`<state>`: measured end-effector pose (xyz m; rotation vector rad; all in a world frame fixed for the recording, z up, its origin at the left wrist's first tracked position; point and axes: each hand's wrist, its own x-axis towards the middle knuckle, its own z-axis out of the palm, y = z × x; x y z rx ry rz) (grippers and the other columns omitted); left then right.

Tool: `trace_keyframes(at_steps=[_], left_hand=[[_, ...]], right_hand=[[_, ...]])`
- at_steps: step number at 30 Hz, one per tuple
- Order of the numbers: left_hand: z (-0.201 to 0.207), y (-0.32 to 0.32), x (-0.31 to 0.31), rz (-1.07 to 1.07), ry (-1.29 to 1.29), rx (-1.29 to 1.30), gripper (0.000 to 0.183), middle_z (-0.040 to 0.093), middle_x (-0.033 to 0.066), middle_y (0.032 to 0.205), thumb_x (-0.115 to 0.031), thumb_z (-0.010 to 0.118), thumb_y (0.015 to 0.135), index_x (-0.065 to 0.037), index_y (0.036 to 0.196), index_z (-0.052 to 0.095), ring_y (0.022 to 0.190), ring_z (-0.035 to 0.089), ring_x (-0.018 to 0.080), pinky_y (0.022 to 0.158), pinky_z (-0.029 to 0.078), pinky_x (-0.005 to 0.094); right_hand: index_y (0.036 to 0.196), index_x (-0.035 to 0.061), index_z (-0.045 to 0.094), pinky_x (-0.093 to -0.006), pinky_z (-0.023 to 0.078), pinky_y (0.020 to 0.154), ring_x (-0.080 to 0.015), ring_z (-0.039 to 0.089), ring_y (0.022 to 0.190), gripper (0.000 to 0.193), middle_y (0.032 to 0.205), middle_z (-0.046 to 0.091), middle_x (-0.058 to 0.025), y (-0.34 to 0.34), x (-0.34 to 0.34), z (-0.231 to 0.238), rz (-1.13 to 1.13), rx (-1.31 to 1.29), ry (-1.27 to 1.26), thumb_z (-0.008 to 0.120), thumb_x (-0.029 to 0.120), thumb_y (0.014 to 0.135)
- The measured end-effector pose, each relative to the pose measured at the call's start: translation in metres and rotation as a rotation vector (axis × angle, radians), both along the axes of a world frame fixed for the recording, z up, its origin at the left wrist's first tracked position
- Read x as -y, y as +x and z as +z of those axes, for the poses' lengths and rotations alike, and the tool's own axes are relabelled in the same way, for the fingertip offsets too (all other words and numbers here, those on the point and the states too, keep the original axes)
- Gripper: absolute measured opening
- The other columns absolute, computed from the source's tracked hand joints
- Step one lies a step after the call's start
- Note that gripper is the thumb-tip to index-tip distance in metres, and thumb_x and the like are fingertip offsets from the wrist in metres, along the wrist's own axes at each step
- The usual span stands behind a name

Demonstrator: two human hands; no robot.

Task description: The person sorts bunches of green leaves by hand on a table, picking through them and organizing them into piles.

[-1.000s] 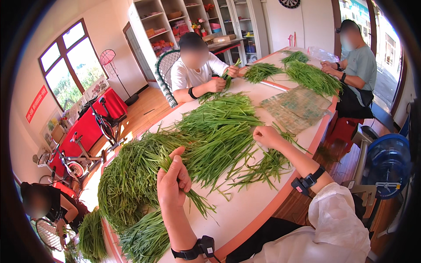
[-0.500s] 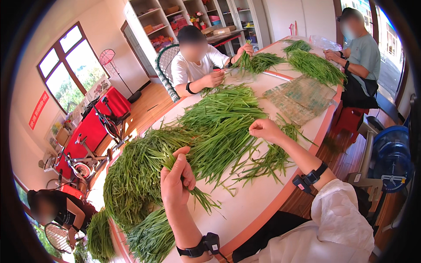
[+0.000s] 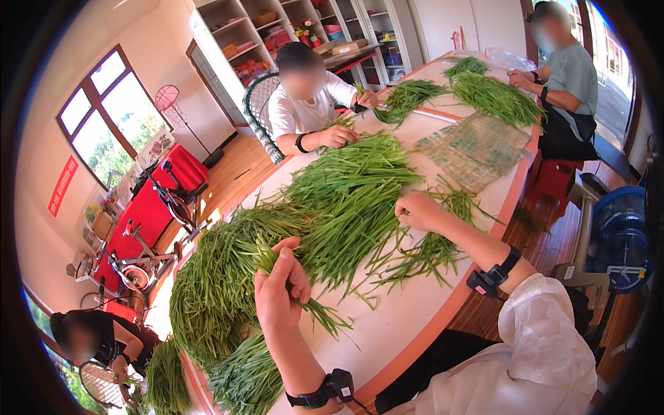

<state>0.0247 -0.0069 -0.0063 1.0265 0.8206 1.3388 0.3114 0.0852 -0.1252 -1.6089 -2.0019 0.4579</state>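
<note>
My left hand (image 3: 278, 290) is closed around a small bunch of long green stalks (image 3: 312, 310), held upright over the near part of the white table (image 3: 404, 321). My right hand (image 3: 418, 211) is curled with its fingers pinching stalks at the edge of the big green pile (image 3: 332, 207) in the middle of the table. A looser bundle of stalks (image 3: 432, 249) lies under my right forearm. Both wrists wear black bands.
A person in a white shirt (image 3: 311, 104) sorts stalks across the table, and a person in grey (image 3: 567, 69) sits at the far right. A woven mat (image 3: 477, 149) lies on the table. A blue fan (image 3: 622, 235) stands at my right; another person (image 3: 90, 339) crouches lower left.
My left hand has stayed closed on its bunch and drifted slightly right. My right hand has shifted a little along the pile's edge. The view has tilted a bit.
</note>
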Motion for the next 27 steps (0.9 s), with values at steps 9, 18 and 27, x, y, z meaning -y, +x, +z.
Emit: trace_keyframes(at_steps=[9, 18, 27], left_hand=[[-0.003, 0.005, -0.001, 0.0, -0.004, -0.024, 0.023, 0.037, -0.003, 0.057, -0.019, 0.05, 0.089, -0.001, 0.103, 0.055, 0.042, 0.03, 0.0052, 0.035, 0.025, 0.0201], [-0.005, 0.005, -0.004, -0.003, -0.008, -0.04, 0.023, 0.038, -0.0023, 0.058, -0.018, 0.049, 0.09, -0.001, 0.104, 0.054, 0.041, 0.029, 0.0052, 0.034, 0.024, 0.0203], [-0.008, 0.004, -0.001, -0.117, -0.025, -0.162, 0.025, 0.041, -0.0036, 0.057, -0.016, 0.057, 0.086, 0.0, 0.104, 0.056, 0.04, 0.029, 0.003, 0.035, 0.02, 0.0195]], right_hand=[[0.084, 0.0053, 0.058, -0.0391, 0.046, 0.062, -0.0293, 0.058, 0.067, 0.009, 0.072, 0.061, -0.0085, 0.008, 0.002, -0.004, 0.007, 0.013, 0.538, 0.055, 0.005, 0.075], [0.095, 0.0067, 0.06, -0.0284, 0.047, 0.062, -0.0147, 0.06, 0.067, 0.017, 0.072, 0.062, -0.0053, 0.018, 0.009, 0.025, -0.117, -0.415, 0.203, 0.059, 0.011, 0.079], [0.097, -0.0011, 0.059, -0.0248, 0.049, 0.066, -0.0116, 0.059, 0.073, 0.02, 0.081, 0.062, -0.0068, 0.003, 0.1, 0.044, 0.095, -1.32, -0.044, 0.061, 0.013, 0.083]])
